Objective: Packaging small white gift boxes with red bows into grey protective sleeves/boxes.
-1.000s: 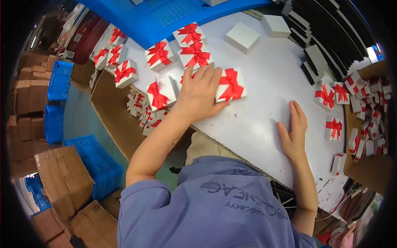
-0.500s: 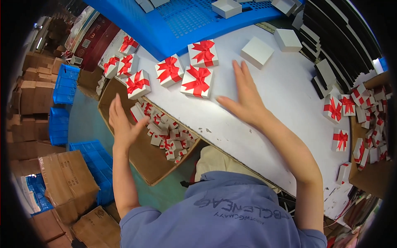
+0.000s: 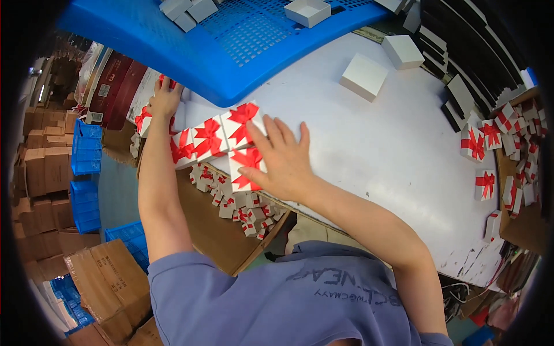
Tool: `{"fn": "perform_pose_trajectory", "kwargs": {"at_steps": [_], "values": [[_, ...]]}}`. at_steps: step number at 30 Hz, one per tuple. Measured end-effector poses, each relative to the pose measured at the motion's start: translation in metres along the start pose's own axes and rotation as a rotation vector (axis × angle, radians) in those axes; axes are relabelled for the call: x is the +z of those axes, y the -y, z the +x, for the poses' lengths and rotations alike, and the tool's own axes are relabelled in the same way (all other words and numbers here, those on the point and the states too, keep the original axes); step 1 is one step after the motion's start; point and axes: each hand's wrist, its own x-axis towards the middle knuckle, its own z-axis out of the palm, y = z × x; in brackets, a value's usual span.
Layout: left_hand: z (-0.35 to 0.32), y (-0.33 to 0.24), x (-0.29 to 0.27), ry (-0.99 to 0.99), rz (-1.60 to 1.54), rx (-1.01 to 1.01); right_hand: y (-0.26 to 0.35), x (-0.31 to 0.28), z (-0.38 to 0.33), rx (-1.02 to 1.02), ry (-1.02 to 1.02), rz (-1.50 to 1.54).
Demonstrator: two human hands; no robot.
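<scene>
Right grip (image 3: 283, 158) splayed against square white boxes (image 3: 237, 168) | red ribbon bows (image 3: 209, 136)

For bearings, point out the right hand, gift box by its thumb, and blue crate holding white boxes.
Right hand (image 3: 285, 164), head view: its back.
Gift box (image 3: 244, 158), head view: red bow.
Blue crate (image 3: 223, 86), head view: near corner.

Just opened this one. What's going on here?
A person is handling white gift boxes with red bows at a white table. The right hand is spread against two of them; the left hand reaches among others beside a blue plastic crate, its grip unclear. An open cardboard carton below the edge holds many smaller ribboned boxes. Two plain white boxes sit farther back.
</scene>
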Motion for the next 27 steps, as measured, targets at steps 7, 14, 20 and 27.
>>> {"fn": "perform_pose_trajectory", "kwargs": {"at_steps": [7,14,20,27], "values": [[-0.107,0.094,-0.063,-0.141,0.001,0.376,0.07,0.03,-0.017,-0.134,0.137,0.199],[-0.183,-0.007,-0.109,-0.394,-0.464,0.527,0.05,0.027,-0.053,-0.554,0.513,0.485],[-0.223,-0.199,-0.087,-0.032,-0.421,1.274,-0.099,-0.127,-0.098,-0.254,-0.224,-0.149],[-0.168,-0.324,-0.067,-0.04,-0.081,1.339,-0.208,-0.259,-0.099,0.267,-0.532,-0.424]]}}
